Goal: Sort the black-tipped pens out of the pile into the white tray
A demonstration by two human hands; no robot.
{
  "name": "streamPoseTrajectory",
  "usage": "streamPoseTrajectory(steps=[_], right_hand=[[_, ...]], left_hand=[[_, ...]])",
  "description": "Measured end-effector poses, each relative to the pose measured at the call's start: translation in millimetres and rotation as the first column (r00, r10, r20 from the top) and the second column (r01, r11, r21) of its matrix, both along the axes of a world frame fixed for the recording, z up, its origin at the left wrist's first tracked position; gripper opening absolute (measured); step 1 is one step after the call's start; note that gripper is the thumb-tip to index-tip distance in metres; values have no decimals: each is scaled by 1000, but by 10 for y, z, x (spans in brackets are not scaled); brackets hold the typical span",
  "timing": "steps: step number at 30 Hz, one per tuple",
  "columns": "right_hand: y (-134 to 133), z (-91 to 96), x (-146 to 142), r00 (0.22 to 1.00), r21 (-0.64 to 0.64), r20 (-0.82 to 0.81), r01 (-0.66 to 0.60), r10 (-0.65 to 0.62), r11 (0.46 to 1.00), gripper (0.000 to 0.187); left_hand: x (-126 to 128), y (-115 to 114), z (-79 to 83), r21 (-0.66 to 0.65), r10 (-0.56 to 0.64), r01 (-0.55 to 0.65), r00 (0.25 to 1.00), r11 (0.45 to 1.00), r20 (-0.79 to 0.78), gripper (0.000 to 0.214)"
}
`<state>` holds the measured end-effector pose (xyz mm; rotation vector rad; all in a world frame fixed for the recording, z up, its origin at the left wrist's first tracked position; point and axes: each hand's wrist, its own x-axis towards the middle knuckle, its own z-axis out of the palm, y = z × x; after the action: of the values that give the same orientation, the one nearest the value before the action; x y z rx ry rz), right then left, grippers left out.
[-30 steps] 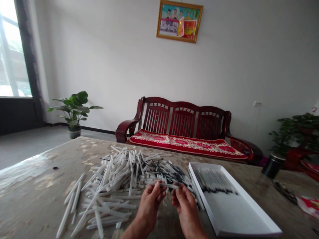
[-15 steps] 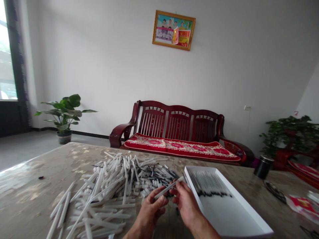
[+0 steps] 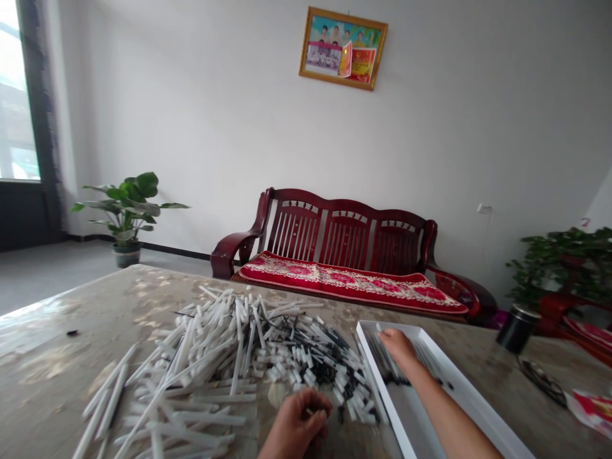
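Note:
A large heap of white plastic tubes (image 3: pixel 224 344), many with black tips, lies on the stone-look table (image 3: pixel 48 344). My left hand (image 3: pixel 297 424) sits curled at the heap's near edge, and I cannot tell whether it holds anything small. Reaching into the white cardboard tray (image 3: pixel 385 398), my right hand (image 3: pixel 398 347) rests at its far end, fingers extended, on a row of tubes (image 3: pixel 385 360) laid side by side. No tube shows in its fingers.
A black canister (image 3: pixel 517 329), a dark cord (image 3: pixel 542 381) and a red-and-white packet (image 3: pixel 593 411) lie on the table's right side. Beyond the far edge stand a red-cushioned wooden sofa (image 3: pixel 344 261) and potted plants (image 3: pixel 127 210).
My right hand has moved from above the heap into the tray, and the tube it held no longer shows. My left hand has dropped lower and curled. The view has shifted slightly.

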<state>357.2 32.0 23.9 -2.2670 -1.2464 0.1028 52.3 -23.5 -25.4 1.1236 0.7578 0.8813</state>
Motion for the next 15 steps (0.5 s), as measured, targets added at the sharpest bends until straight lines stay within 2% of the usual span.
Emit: streamPoseTrajectory(steps=[4,10,13,15], right_hand=[[115,-96,41,998,-89,63,5,0,996,28],[139,-161,-3,988,-149,147,-13,35,989,23],[101,-117,-36,982,-161,181,-26,55,987,21],[75,-62,-105,977,-149,202,-39,69,988,20]], left_hand=[[1,23,-106,41,4,-3,1000,999,-23,7],[-3,-10,-74,29,10,-9,999,1000,-36,7],[-9,-57,-39,55,26,-20,993,998,-113,9],[-33,-77,-9,157,32,4,974,988,-224,14]])
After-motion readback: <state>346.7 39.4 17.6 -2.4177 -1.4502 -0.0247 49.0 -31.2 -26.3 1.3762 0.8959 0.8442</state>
